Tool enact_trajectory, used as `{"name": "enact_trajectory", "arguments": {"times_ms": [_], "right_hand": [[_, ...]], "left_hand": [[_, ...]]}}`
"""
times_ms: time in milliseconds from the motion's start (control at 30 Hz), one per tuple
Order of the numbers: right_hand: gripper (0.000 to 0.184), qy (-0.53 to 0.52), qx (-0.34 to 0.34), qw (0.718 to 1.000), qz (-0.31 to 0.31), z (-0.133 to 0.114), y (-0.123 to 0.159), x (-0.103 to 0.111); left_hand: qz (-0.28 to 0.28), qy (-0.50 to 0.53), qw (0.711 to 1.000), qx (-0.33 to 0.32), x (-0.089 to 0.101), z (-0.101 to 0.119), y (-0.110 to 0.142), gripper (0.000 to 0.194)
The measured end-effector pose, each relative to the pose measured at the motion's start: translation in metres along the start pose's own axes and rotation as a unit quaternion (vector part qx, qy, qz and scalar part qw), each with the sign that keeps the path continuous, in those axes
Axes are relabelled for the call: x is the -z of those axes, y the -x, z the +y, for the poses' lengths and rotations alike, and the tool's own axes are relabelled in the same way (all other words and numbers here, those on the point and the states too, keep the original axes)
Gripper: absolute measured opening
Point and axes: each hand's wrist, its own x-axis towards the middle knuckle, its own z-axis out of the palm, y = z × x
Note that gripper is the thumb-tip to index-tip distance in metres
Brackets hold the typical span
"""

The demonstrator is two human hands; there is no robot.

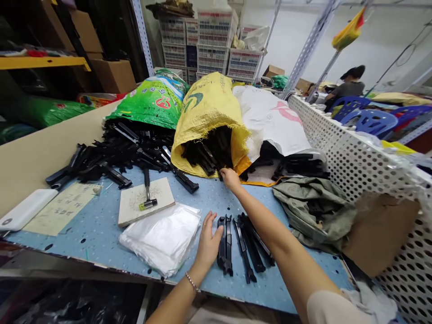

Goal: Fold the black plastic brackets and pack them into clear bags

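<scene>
My left hand [209, 238] is open over the table, fingers extended, right beside a long black plastic part [225, 245]. Several more slim black parts [251, 245] lie side by side to its right. Reaching forward, my right hand [231, 178] is closed at the lower right of the yellow woven sack's [212, 99] mouth; its fingertips pinch at something dark that I cannot make out. Inside that sack is a heap of black parts [205, 155]. A stack of thin white plastic bags [164, 236] lies left of my left hand.
A small hammer [147, 193] rests on a pale board [165, 193]. Loose black parts spill from a green sack [148, 99]; a white sack [270, 117] stands right. Grey-green cloth [313, 209] lies by the perforated white panel [351, 153]. A person [349, 85] sits in the background.
</scene>
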Motion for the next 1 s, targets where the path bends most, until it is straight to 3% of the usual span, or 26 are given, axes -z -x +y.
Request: {"name": "enact_trajectory", "arguments": {"times_ms": [67, 167, 267, 333, 400, 500, 567, 633, 800, 867, 1000], "right_hand": [[0.030, -0.002, 0.015, 1.000, -0.001, 0.004, 0.022, 0.003], [0.028, -0.023, 0.066, 0.998, 0.000, 0.006, 0.088, 0.004], [0.031, -0.105, 0.237, 0.966, -0.001, 0.003, 0.156, 0.007], [0.035, -0.152, 0.313, 0.937, -0.026, 0.001, 0.179, 0.012], [0.032, -0.146, 0.307, 0.940, 0.021, 0.002, 0.179, 0.016], [0.027, -0.057, 0.269, 0.957, 0.093, 0.007, 0.158, 0.018], [0.030, -0.037, 0.280, 0.956, 0.077, 0.007, 0.147, 0.018], [0.032, -0.082, 0.271, 0.958, 0.053, 0.002, 0.145, 0.017], [0.032, -0.214, 0.172, 0.962, -0.007, -0.009, 0.177, 0.013], [0.031, -0.165, 0.233, 0.958, 0.002, -0.010, 0.195, 0.005], [0.033, -0.018, 0.365, 0.927, 0.087, -0.009, 0.220, -0.016]], "left_hand": [[-0.011, 0.064, 0.998, 0.026, 0.008, 0.014, -0.013, 0.046], [-0.008, 0.208, 0.975, 0.079, 0.013, 0.041, -0.035, 0.059], [-0.002, 0.288, 0.950, 0.120, 0.015, 0.066, -0.045, 0.069], [-0.029, 0.279, 0.949, 0.140, 0.018, 0.078, -0.038, 0.066], [-0.074, 0.264, 0.948, 0.161, 0.021, 0.086, -0.022, 0.064], [-0.128, 0.250, 0.942, 0.181, 0.025, 0.096, 0.005, 0.065], [-0.130, 0.226, 0.949, 0.175, 0.025, 0.101, 0.017, 0.067], [-0.115, 0.195, 0.961, 0.159, 0.024, 0.105, 0.022, 0.072], [-0.059, 0.146, 0.981, 0.117, 0.028, 0.105, 0.011, 0.070], [-0.035, 0.138, 0.984, 0.105, 0.030, 0.104, 0.005, 0.065], [-0.050, 0.141, 0.983, 0.108, 0.034, 0.100, -0.002, 0.058]]}}
